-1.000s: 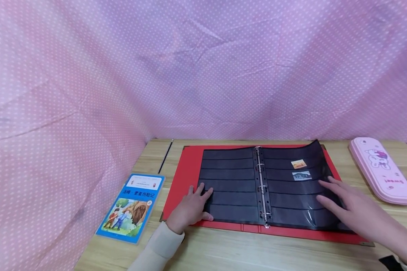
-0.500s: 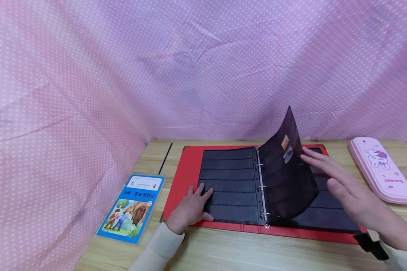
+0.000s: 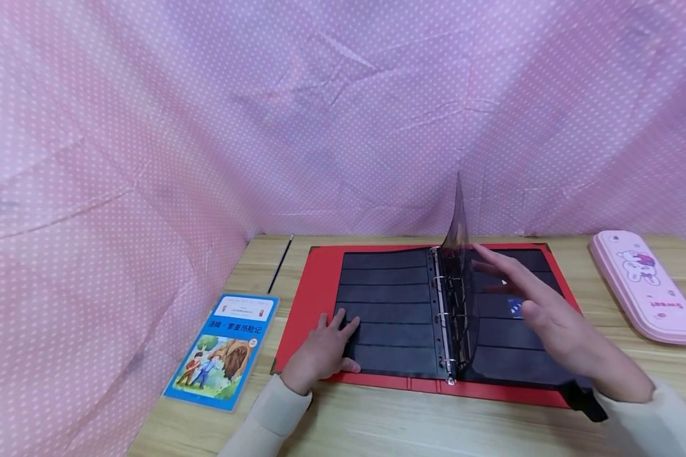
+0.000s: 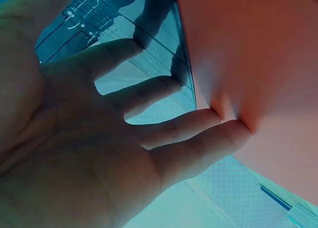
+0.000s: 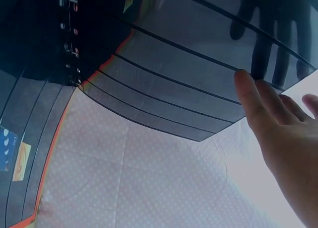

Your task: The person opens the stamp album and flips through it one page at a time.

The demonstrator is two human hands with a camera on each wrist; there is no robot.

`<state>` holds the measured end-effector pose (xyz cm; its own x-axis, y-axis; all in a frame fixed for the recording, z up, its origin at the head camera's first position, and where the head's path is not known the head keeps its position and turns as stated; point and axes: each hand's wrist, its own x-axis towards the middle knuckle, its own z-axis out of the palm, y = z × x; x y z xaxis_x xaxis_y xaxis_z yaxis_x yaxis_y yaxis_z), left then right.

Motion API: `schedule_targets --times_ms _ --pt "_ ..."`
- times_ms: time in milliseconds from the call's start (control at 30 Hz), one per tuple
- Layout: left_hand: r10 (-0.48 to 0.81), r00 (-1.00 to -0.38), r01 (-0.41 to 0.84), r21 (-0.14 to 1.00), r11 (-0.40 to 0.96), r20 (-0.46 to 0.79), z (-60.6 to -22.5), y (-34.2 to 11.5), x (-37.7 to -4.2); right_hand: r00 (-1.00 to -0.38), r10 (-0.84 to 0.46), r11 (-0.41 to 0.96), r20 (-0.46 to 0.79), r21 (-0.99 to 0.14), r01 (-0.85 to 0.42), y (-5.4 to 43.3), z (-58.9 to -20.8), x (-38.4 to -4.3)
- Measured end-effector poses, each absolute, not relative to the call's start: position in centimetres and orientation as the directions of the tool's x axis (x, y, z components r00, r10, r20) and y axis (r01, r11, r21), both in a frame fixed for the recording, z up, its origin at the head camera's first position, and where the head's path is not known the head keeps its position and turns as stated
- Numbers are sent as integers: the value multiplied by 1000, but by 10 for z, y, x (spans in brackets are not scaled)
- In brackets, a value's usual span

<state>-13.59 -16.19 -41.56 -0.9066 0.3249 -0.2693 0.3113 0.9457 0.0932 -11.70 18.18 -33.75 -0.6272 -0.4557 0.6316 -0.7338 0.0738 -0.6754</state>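
Observation:
A red ring binder [image 3: 319, 273] lies spread on the table with black pocket pages. My left hand [image 3: 320, 349] rests with fingers spread on the left page [image 3: 389, 330] and the red cover beside it. One dark translucent page [image 3: 460, 228] stands almost upright at the metal rings [image 3: 443, 315]. Against that page my right hand [image 3: 554, 317] holds its straight fingers; in the right wrist view the fingertips touch its strip-lined face [image 5: 198, 54]. On the page beneath, a blue stamp [image 3: 515, 308] shows, partly behind the hand. A cream-and-orange stamp [image 5: 21, 162] sits near it in the right wrist view.
A blue picture-covered book [image 3: 220, 352] lies left of the binder, with a thin dark pencil [image 3: 280, 263] behind it. To the right is a pink pencil case [image 3: 646, 285]. Pink dotted cloth [image 3: 343, 127] hangs behind the wooden table [image 3: 377, 419].
The right page, carrying two stamps, has been lifted and swung left to nearly upright. My right hand has moved left with it, uncovering another page. My left hand stays in place.

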Motion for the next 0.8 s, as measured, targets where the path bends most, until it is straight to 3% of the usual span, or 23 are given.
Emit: schedule_targets --times_ms 233,367,467,567,800 --pt "322 -905 295 137 946 -279 -414 -163 -136 -632 -472 86 615 -681 -727 177 -341 -118" --pt "336 -905 280 229 932 -262 -407 -170 -141 -673 -515 228 530 -673 -704 174 -350 -118" --pt "321 -930 255 313 915 -179 -395 -178 -147 -736 -537 394 413 -649 -651 171 -364 -117" --pt "295 -955 254 398 881 -42 -380 -184 -154 -759 -557 488 337 -606 -628 168 -380 -118" --pt "338 -932 356 511 782 130 -352 -188 -162 -721 -639 507 268 -559 -656 159 -404 -121"
